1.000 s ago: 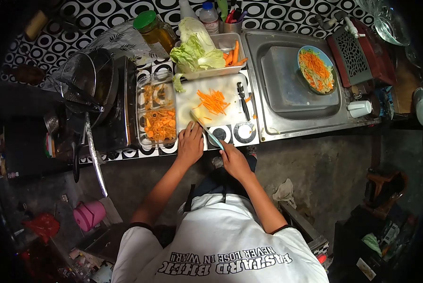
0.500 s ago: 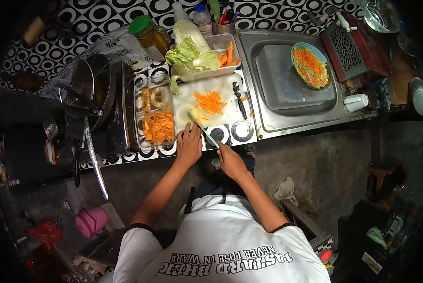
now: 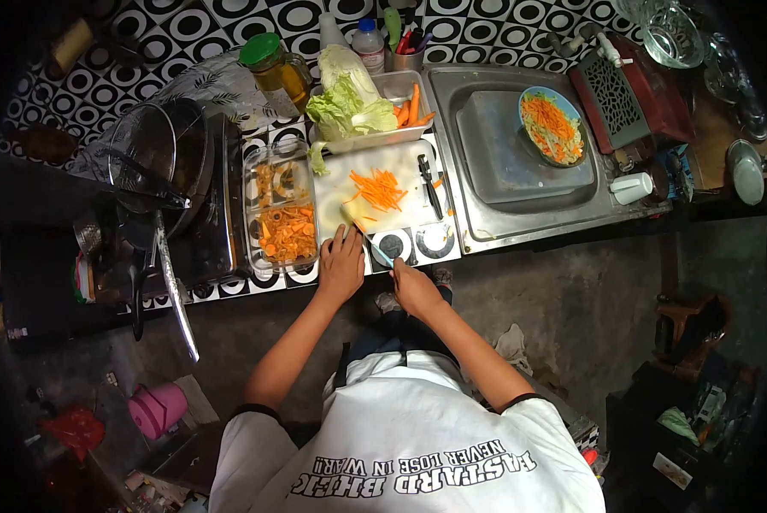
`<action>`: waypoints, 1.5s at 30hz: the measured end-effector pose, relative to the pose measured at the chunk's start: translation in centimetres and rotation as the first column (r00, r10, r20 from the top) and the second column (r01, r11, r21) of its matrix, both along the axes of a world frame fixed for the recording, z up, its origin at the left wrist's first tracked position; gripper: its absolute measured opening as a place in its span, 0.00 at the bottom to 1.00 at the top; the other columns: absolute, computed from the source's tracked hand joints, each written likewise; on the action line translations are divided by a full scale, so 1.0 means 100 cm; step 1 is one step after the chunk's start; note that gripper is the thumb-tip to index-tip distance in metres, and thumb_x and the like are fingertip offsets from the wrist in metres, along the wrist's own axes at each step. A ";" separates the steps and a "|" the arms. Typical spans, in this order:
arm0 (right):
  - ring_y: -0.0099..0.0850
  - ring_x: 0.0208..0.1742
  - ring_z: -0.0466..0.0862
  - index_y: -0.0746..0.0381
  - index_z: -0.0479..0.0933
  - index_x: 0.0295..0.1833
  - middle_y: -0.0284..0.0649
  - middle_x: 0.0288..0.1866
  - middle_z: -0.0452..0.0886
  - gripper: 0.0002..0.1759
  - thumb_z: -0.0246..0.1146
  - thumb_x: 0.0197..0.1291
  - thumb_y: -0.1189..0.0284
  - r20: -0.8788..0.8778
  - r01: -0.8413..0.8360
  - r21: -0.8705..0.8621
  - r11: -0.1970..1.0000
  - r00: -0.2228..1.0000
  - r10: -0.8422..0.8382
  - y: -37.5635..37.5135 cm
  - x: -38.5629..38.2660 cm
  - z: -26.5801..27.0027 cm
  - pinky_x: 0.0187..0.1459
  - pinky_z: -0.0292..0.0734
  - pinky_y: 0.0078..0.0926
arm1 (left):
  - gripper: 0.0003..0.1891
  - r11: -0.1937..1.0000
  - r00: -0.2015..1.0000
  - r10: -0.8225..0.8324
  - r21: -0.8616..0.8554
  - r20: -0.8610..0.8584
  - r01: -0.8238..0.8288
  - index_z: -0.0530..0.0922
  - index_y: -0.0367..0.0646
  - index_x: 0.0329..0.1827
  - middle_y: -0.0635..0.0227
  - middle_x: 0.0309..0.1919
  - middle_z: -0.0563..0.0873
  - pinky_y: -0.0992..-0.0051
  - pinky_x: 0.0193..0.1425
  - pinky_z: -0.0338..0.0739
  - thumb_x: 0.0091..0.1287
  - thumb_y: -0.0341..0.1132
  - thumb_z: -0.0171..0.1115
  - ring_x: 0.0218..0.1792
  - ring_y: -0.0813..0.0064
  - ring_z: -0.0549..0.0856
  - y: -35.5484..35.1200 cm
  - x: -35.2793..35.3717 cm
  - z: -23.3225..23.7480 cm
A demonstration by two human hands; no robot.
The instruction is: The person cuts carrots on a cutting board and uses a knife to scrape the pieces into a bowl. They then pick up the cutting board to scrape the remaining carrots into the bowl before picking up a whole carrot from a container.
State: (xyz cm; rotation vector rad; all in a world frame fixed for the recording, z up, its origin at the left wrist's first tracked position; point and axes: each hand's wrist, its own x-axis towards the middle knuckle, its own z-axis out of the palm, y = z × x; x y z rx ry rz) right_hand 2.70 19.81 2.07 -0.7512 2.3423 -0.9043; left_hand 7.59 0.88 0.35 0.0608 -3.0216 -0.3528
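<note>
R hand (image 3: 416,287) — grip clamped on knife (image 3: 382,254); L hand (image 3: 342,268) — can't tell if grip holds anything, fingertips (image 3: 351,232) nr knife; sideways slip cd nick them.

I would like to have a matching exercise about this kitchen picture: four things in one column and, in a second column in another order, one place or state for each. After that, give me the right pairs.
Column 1
1. Knife
2. Carrot strips
3. Bowl of shredded vegetables
4. Jug

Column 2
A. at the metal sink
B. closed with a green lid
C. held in the right hand
D. in a loose heap on the white cutting board

Right pairs: 1-C, 2-D, 3-A, 4-B
</note>
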 end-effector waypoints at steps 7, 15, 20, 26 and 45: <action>0.62 0.41 0.80 0.70 0.65 0.43 0.64 0.35 0.79 0.10 0.50 0.71 0.71 0.068 -0.044 0.054 0.998 0.997 0.040 -0.001 -0.009 0.007 0.43 0.72 0.57 | 0.23 0.998 0.999 0.032 0.049 -0.034 -0.030 0.74 0.35 0.63 0.56 0.67 0.73 0.57 0.69 0.62 0.66 0.34 0.59 0.72 0.58 0.66 0.003 0.002 0.001; 0.63 0.41 0.80 0.70 0.65 0.44 0.64 0.34 0.79 0.12 0.50 0.73 0.69 0.104 -0.042 0.100 0.994 0.994 0.031 -0.003 -0.013 0.013 0.43 0.71 0.58 | 0.15 0.431 0.766 0.598 0.710 0.237 -0.556 0.80 0.35 0.51 0.52 0.49 0.84 0.65 0.49 0.78 0.68 0.37 0.62 0.48 0.52 0.84 0.006 -0.029 -0.032; 0.63 0.41 0.80 0.70 0.65 0.44 0.64 0.34 0.79 0.12 0.50 0.72 0.69 0.109 -0.030 0.094 0.995 0.994 0.020 -0.003 -0.012 0.010 0.43 0.71 0.58 | 0.15 0.046 0.642 0.600 0.780 0.478 -0.625 0.83 0.33 0.37 0.59 0.26 0.87 0.71 0.35 0.80 0.69 0.41 0.65 0.27 0.69 0.87 0.000 -0.059 -0.010; 0.64 0.37 0.79 0.70 0.64 0.44 0.66 0.31 0.79 0.12 0.50 0.74 0.69 0.097 -0.036 0.038 0.999 0.995 0.032 -0.002 -0.014 0.011 0.40 0.70 0.58 | 0.17 0.045 0.664 0.470 0.735 0.582 -0.676 0.79 0.31 0.28 0.60 0.26 0.85 0.78 0.29 0.82 0.69 0.39 0.66 0.25 0.76 0.85 -0.020 -0.070 -0.011; 0.62 0.42 0.81 0.70 0.66 0.45 0.64 0.35 0.80 0.13 0.49 0.73 0.68 0.151 -0.096 0.118 0.988 0.986 0.078 -0.001 -0.021 0.003 0.45 0.73 0.57 | 0.15 -0.006 0.635 0.441 0.710 0.634 -0.705 0.81 0.30 0.34 0.58 0.30 0.87 0.78 0.34 0.84 0.70 0.37 0.65 0.28 0.75 0.87 -0.022 -0.074 -0.006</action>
